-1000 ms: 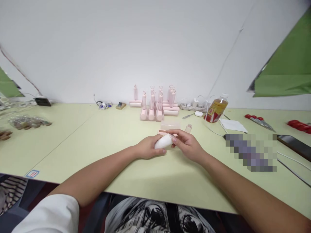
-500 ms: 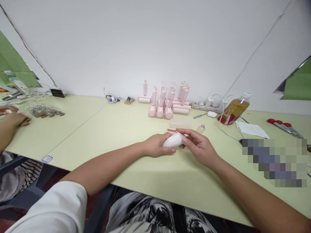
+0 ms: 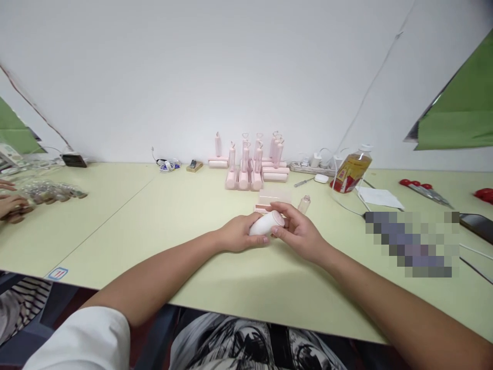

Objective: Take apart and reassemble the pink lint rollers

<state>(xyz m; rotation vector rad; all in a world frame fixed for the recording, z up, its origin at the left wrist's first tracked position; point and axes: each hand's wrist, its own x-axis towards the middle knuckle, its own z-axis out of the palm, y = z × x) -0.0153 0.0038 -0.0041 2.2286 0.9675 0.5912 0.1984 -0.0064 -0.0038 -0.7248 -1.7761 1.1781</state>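
Observation:
A white lint roll point(image 3: 264, 224) with a pinkish end lies across my two hands, just above the table. My left hand point(image 3: 236, 235) is wrapped round its body, thumb along the near side. At the other end, the fingers and thumb of my right hand point(image 3: 302, 234) close about the rim. Behind the hands lie a translucent pink cover point(image 3: 275, 196) and a pink roller part point(image 3: 262, 208), partly hidden by my fingers. A small clear pinkish handle point(image 3: 304, 205) rests right of them.
Several pink lint rollers point(image 3: 243, 180) with upright handles stand by the wall. To their right are a power strip point(image 3: 308, 168), a screwdriver point(image 3: 303, 182), a white case point(image 3: 321, 179) and a drink bottle point(image 3: 351, 172). A co-worker's hands point(image 3: 11, 203) are at far left.
The view has shifted, so the scene sits further left. The lint roll has turned so that its pinkish end shows more, with my right fingers now spread round that rim.

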